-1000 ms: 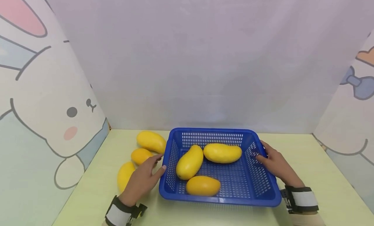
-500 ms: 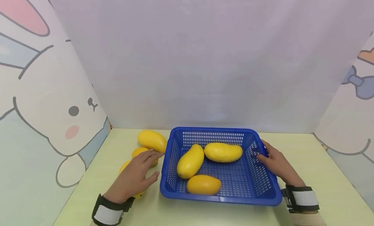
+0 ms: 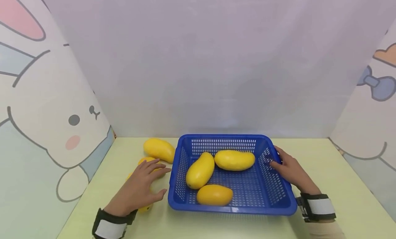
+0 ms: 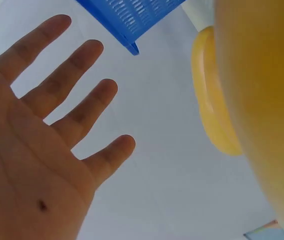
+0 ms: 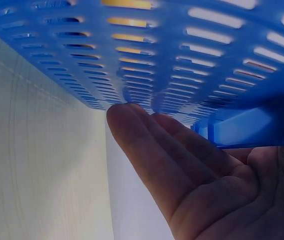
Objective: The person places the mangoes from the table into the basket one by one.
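A blue slotted plastic basket [image 3: 247, 194] holds three mangoes: a yellow one [image 3: 200, 171] at its left, a second yellow one [image 3: 235, 160] at the back, and an orange-yellow one [image 3: 215, 195] by the front wall. My right hand [image 3: 290, 170] grips the basket's right side, thumb inside the rim; in the right wrist view its fingers [image 5: 147, 145] lie against the outer wall. Left of the basket, my left hand [image 3: 137, 187] is spread over loose mangoes, partly hiding them. Its fingers are apart and empty in the left wrist view, with a mango [image 4: 267, 100] close beside the camera.
Another yellow mango [image 3: 159, 149] lies at the back left, close to the basket's corner. A pale curtain [image 3: 222, 67] hangs behind the light green table [image 3: 312, 156]. Cartoon-printed panels [image 3: 40, 129] stand on both sides.
My left hand has moved away from the basket's left rim, leftward over the loose mangoes, with its fingers spreading. The right hand keeps its hold and the basket has stayed in place.
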Available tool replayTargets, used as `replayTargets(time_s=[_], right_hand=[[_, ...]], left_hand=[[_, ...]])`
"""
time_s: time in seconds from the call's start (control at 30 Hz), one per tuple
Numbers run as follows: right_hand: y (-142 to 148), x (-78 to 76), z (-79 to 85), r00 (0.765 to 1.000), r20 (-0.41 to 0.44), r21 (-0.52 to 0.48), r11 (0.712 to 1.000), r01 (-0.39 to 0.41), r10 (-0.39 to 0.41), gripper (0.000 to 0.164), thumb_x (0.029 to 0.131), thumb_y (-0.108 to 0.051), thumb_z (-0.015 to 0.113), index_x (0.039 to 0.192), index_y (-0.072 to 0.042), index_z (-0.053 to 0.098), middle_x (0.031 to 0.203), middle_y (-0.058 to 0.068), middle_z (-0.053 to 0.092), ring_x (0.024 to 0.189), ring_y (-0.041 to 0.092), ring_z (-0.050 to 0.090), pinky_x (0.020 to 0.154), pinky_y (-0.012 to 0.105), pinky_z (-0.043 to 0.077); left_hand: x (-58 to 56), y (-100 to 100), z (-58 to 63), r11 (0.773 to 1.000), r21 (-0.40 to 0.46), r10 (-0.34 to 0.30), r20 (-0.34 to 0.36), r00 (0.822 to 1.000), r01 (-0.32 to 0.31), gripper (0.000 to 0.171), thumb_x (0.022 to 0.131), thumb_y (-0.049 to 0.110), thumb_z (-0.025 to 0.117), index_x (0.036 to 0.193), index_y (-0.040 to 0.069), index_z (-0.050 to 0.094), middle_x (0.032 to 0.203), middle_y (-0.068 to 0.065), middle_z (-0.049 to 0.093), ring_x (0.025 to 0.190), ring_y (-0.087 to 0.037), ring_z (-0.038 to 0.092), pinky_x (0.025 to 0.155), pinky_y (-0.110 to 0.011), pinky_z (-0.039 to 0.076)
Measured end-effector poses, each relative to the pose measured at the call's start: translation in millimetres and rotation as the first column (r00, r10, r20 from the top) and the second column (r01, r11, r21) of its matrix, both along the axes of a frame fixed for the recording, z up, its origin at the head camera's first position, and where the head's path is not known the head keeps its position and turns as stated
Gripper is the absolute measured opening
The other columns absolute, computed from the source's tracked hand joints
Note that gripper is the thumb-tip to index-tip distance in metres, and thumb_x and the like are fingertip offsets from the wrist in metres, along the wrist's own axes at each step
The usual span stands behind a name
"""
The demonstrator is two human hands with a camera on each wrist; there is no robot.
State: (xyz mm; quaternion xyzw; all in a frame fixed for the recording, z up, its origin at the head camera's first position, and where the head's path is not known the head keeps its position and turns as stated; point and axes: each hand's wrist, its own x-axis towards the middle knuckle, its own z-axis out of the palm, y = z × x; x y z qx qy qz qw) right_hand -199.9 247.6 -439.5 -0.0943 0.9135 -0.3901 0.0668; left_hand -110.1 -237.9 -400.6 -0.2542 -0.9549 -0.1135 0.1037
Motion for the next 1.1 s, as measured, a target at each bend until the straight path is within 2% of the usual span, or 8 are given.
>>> replayTargets(time_s=[0.1,0.27,0.37,0.5,0.73,0.9,1.1], right_hand=[[-0.3,-0.8,-0.5,1.0,0.003,-0.003,1.0,0.001,-0.001,0.069,0.095,-0.026,0.049,0.148,-0.006,0.01,0.127,0.033,0.044,0.087,0.028,0.059,0.068,0.045,0.053],[-0.6,-1.6,-0.9,1.0,0.005,-0.012,1.0,0.001,-0.001,0.069,0.095,-0.026,0.049,0.148,-0.006,0.01,0.126,0.033,0.045,0.085,0.027,0.06,0.067,0.044,0.053],[-1.2,-2.0,-0.5,1.0,0.007,-0.016,1.0,0.002,-0.002,0.069,0.095,-0.026,0.049,0.148,-0.007,0.01,0.127,0.032,0.045,0.085,0.026,0.06,0.067,0.044,0.054],[-1.0,-1.1,-0.2,1.0,0.013,-0.032,0.999,0.005,-0.005,0.069,0.094,-0.026,0.05,0.149,-0.008,0.01,0.126,0.032,0.045,0.084,0.026,0.06,0.066,0.043,0.054],[-1.1,0.3,0.1,1.0,0.011,-0.049,0.999,0.003,-0.003,0.069,0.095,-0.025,0.049,0.148,-0.007,0.01,0.126,0.033,0.044,0.084,0.026,0.06,0.065,0.042,0.054],[-1.0,0.8,0.8,1.0,0.004,-0.055,0.998,-0.002,0.002,0.069,0.094,-0.024,0.049,0.148,-0.007,0.01,0.126,0.033,0.044,0.084,0.026,0.06,0.065,0.042,0.054],[-0.1,0.2,0.0,1.0,-0.007,-0.038,0.999,-0.002,0.002,0.068,0.094,-0.023,0.049,0.148,-0.006,0.011,0.127,0.033,0.044,0.085,0.026,0.059,0.068,0.043,0.053]], left_hand=[[2.9,-6.4,-0.3,0.999,-0.003,0.035,0.02,0.999,-0.035,0.056,0.075,0.05,0.066,0.126,0.031,0.054,0.127,0.007,0.051,0.13,-0.022,0.032,0.108,-0.051,0.016],[6.4,-14.2,-5.9,0.997,-0.012,0.08,0.121,0.989,-0.079,0.066,0.072,0.06,0.067,0.129,0.031,0.052,0.13,0.006,0.049,0.131,-0.024,0.03,0.108,-0.054,0.014],[6.5,-18.0,-9.1,0.996,-0.022,0.092,0.155,0.984,-0.089,0.071,0.069,0.063,0.068,0.13,0.031,0.052,0.131,0.005,0.048,0.132,-0.026,0.029,0.107,-0.057,0.014],[5.5,-22.7,-11.4,0.994,-0.048,0.105,0.184,0.977,-0.098,0.074,0.066,0.066,0.069,0.129,0.032,0.052,0.131,0.003,0.049,0.131,-0.027,0.031,0.105,-0.056,0.022],[3.0,-29.3,-17.2,0.992,-0.08,0.116,0.243,0.963,-0.099,0.057,0.068,0.065,0.068,0.112,0.031,0.063,0.116,0.009,0.055,0.111,-0.018,0.045,0.095,-0.047,0.039],[1.0,-33.0,-23.6,0.985,-0.123,0.149,0.278,0.949,-0.119,0.049,0.069,0.066,0.066,0.103,0.031,0.067,0.111,0.008,0.057,0.107,-0.019,0.048,0.092,-0.047,0.041],[-0.6,-37.6,-27.7,0.982,-0.148,0.156,0.275,0.949,-0.119,0.045,0.07,0.063,0.066,0.1,0.03,0.068,0.11,0.006,0.057,0.105,-0.02,0.049,0.092,-0.046,0.041]])
